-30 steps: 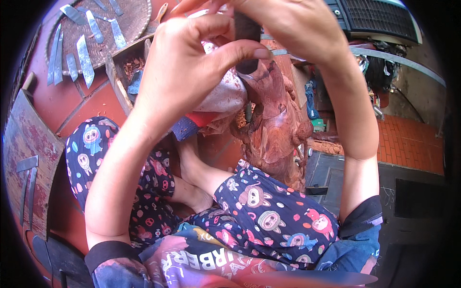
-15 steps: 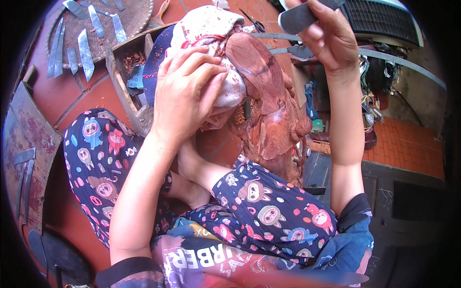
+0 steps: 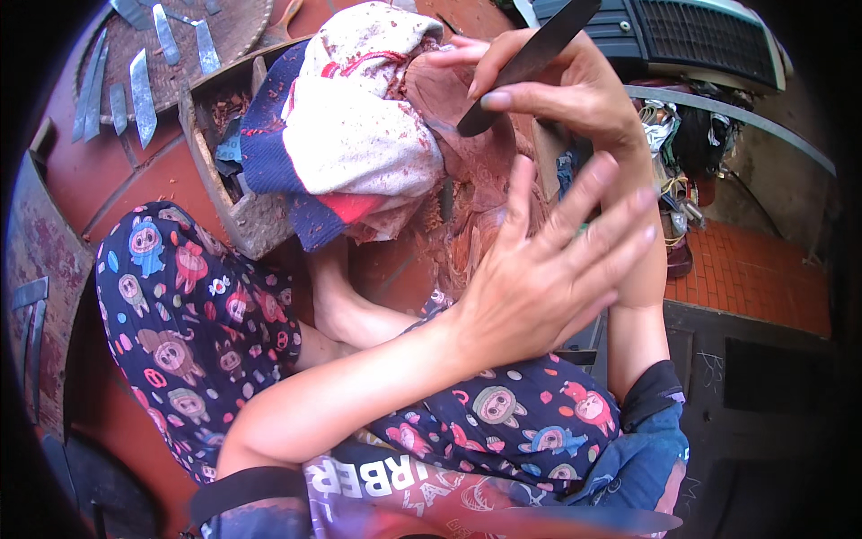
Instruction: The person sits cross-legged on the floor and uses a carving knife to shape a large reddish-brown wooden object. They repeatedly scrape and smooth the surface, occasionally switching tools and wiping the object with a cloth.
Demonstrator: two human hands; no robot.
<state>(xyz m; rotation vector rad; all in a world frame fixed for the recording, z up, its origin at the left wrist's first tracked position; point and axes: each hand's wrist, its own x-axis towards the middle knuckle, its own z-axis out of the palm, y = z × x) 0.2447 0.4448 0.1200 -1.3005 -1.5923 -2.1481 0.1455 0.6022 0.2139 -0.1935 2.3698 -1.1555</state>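
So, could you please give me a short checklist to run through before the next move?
1. Right hand gripping the long dark flat tool: ok.
2. Left hand gripping the carved reddish-brown wood: not ok; spread open.
3. Tool touching wood: cannot tell; they overlap in view.
4. White cloth with navy and red trim out of both hands: ok.
5. Flat silvery metal blades away from both hands: ok, at upper left.

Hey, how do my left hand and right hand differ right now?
Your left hand has its fingers spread, with nothing visible in its grasp; your right hand pinches a dark, flat tool. The left hand sits lower in the picture, the right hand higher. Both are bare.
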